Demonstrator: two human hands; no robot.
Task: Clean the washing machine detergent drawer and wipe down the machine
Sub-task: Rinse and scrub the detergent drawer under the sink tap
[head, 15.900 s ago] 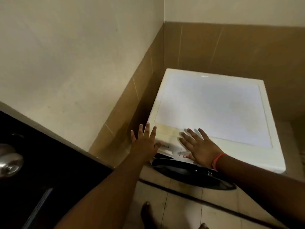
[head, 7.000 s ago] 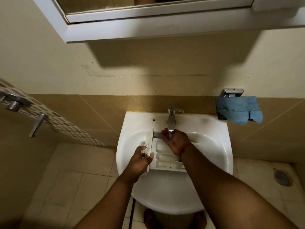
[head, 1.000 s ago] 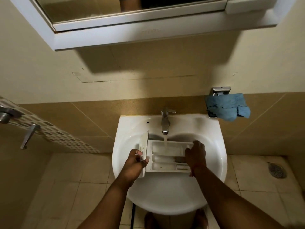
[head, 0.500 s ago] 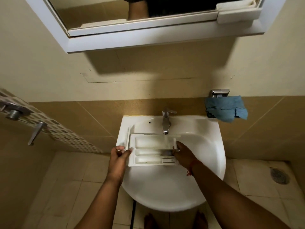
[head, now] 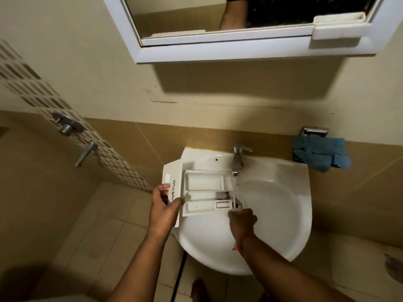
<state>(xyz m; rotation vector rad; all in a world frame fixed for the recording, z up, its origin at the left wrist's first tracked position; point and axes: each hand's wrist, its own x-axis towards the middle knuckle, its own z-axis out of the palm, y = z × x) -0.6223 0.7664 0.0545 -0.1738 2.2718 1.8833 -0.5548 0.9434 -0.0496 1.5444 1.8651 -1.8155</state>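
White drawer [head: 202,190], three compartments facing up, lies level; left hand [head: 162,209] grips its front panel, right hand [head: 242,220] just beyond its rear corner

Home bathroom: washbasin [head: 283,214], tap [head: 238,158], mirror cabinet [head: 239,49].

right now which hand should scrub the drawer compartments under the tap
Right. The right hand is free at the drawer's inner end, near the tap stream, while the left hand grips the front panel.
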